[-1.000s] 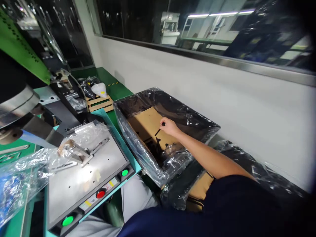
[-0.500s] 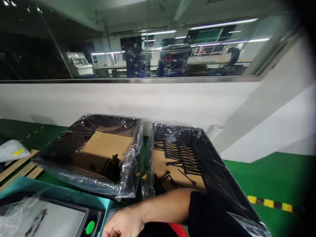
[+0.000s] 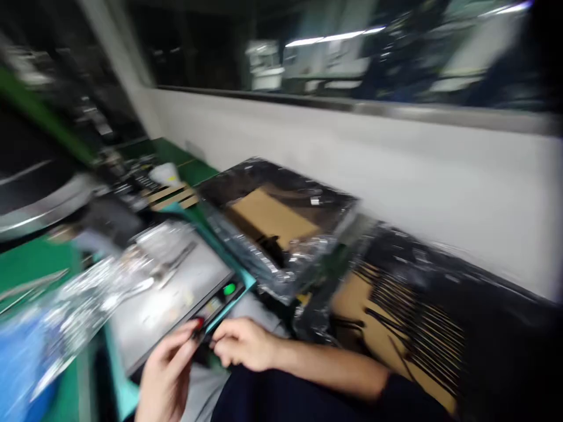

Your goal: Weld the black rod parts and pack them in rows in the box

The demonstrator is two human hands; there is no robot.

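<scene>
My left hand is closed at the fingertips, pinching something small and dark that I cannot make out. Close to its right, my right hand has its thumb and fingers pressed together, with a dark bit just showing at the tips. Both hands are at the near edge of a teal-edged unit with a grey metal top. A green button sits on its edge strip, and a red spot shows by my left fingertips. A blurred tool-like metal piece lies on the grey top.
Crumpled clear plastic drapes over the unit's left side. Beyond it stands a plastic-lined black bin with cardboard and dark parts inside. A second lined bin at right holds rows of thin dark rods. A white wall runs behind.
The view has swung left and down, so the bins have shifted right. My left hand has come into view, and my right hand now shows fully beside it.
</scene>
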